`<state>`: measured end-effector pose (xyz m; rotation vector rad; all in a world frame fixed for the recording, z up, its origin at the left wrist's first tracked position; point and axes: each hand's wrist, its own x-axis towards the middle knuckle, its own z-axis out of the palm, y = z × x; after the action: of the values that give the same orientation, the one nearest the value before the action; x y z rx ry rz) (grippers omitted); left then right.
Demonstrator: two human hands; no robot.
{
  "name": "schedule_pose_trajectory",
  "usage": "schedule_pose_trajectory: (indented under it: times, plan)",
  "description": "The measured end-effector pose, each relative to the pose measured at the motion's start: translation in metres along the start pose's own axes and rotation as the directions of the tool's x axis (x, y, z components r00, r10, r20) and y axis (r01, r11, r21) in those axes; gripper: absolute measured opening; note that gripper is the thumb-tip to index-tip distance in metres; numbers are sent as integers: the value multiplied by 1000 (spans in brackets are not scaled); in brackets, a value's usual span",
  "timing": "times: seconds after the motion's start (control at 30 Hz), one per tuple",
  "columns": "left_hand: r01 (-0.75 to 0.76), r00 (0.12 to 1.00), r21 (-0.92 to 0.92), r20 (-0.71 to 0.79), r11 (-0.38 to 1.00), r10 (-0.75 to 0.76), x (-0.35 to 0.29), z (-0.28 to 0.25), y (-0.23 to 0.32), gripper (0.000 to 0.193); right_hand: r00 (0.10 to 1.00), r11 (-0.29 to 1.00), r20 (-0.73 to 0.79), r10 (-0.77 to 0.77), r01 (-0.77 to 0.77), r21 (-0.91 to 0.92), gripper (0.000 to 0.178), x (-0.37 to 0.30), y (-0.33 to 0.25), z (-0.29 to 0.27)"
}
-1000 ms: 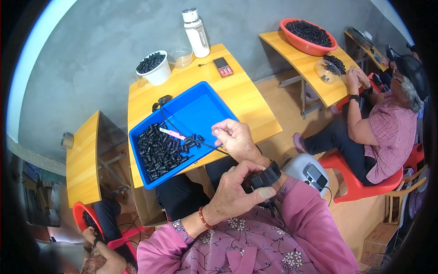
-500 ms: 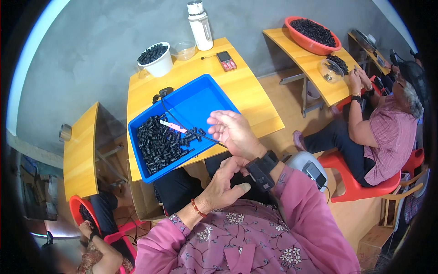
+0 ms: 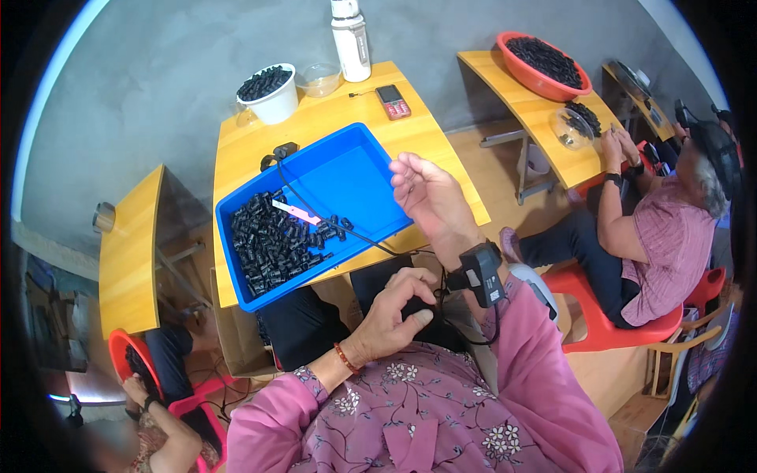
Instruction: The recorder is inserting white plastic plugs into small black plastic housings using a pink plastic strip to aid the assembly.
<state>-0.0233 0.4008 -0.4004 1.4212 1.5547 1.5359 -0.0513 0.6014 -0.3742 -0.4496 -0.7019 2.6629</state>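
My left hand [image 3: 394, 315], with a red bead bracelet [image 3: 344, 359] at its wrist, is in front of my body. Its fingers and thumb curl around something dark that I cannot make out against the black trousers. My right hand [image 3: 432, 201] is raised beside the blue tray's right edge, palm turned inward, fingers loosely bent and apart, holding nothing. A black device [image 3: 479, 274] is strapped to my right wrist, a black cable [image 3: 371, 242] near it. The blue tray [image 3: 355, 162] holds many small black ridged parts [image 3: 272, 244] and a pink-handled craft knife [image 3: 298, 213].
A white bucket [image 3: 276, 108] of black parts, a clear bowl [image 3: 318, 81], a white flask [image 3: 351, 47] and a red phone [image 3: 393, 102] stand behind the tray. One person [image 3: 654, 213] works at a table on the right, another [image 3: 169, 433] at lower left.
My right hand has moved right and slightly up, its wrist turning. My left hand has come off the wrist device, and a loop of cable now shows below it.
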Motion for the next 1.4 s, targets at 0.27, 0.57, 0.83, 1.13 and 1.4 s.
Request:
schedule_pose_trajectory:
  times: [0.27, 0.57, 0.83, 1.13, 1.4]
  plan:
    - [489, 788, -870, 412, 59, -458, 3, 10, -32, 42, 972, 994, 213, 95, -83, -67, 21, -28, 19, 32]
    - [473, 863, -877, 442, 83, -245, -4, 15, -14, 31, 425, 686, 579, 696, -157, -710, 21, -116, 40, 97]
    - [472, 862, -874, 429, 116, -271, -4, 0, 43, 25, 364, 771, 763, 534, 161, -616, 25, -145, 63, 108]
    - [488, 872, -862, 473, 140, -128, 14, -16, 55, 19, 153, 660, 743, 651, 368, -655, 24, -154, 63, 103]
    - [525, 851, -767, 470, 369, -232, 12, -25, 60, 25, 307, 731, 852, 425, 439, -523, 23, -158, 72, 85]
